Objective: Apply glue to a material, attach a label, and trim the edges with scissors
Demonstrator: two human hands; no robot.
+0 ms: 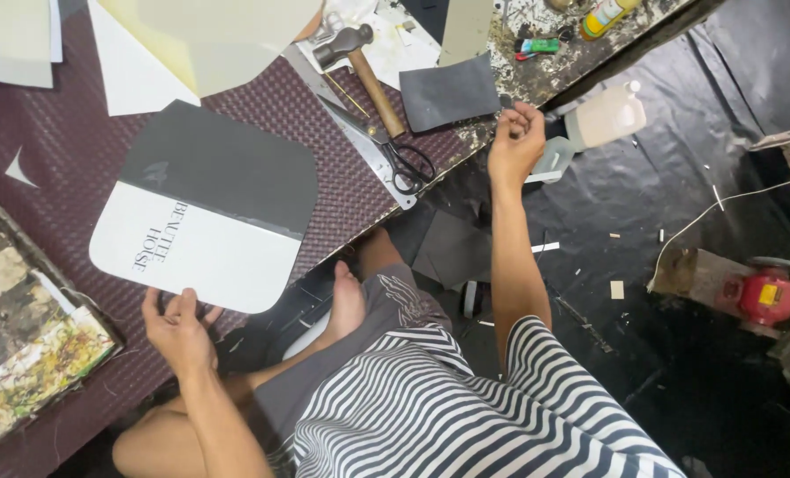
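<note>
My left hand [178, 329] pinches the grey-and-white panel's [209, 204] edge on the desk [342, 190]; my right hand [516, 142] is curled shut near the scissors [393, 150].

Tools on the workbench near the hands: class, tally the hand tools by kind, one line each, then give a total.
Hammer: 1
Scissors: 1
Metal ruler: 1
Total: 3
The right hand is closed, just off the bench edge; whether it holds anything cannot be told. The left hand touches the grey and white card.
</note>
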